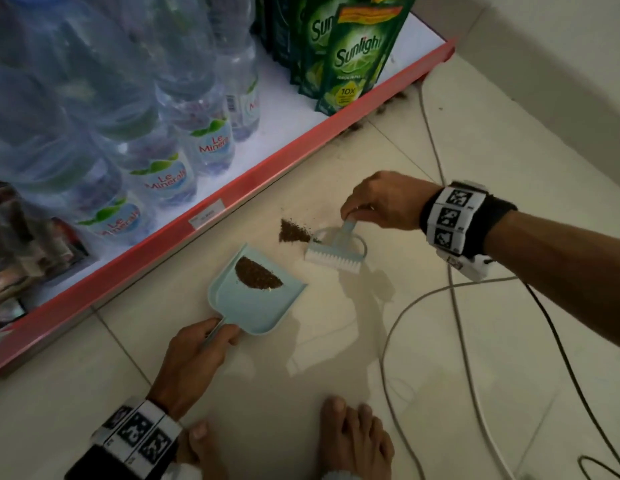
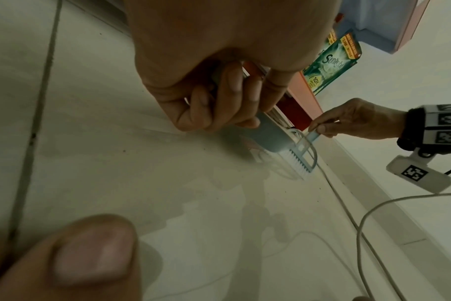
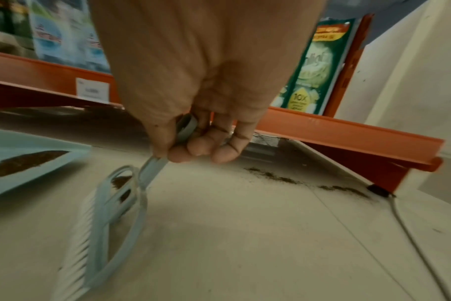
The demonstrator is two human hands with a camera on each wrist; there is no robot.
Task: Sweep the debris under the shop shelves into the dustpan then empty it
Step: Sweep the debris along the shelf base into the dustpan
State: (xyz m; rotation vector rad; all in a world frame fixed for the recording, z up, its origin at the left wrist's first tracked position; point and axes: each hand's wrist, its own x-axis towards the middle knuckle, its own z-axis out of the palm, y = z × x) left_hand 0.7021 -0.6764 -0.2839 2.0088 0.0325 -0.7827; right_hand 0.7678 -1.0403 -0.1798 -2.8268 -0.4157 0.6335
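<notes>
Two tools in play, both pale blue plastic, likely light and stiff. Left hand curls round the dustpan handle; pan rests on the floor tile just off the red shelf edge, with a half-moon of brown debris already in it (loose, fine grains, probably spills if tipped). Ahead of the pan mouth lies a small debris pile on the floor. Right hand pinches the brush by its thin handle, bristles beside the pile. More scattered debris lies under the shelf edge. Best hold, I judge: handles only, pan kept level.
</notes>
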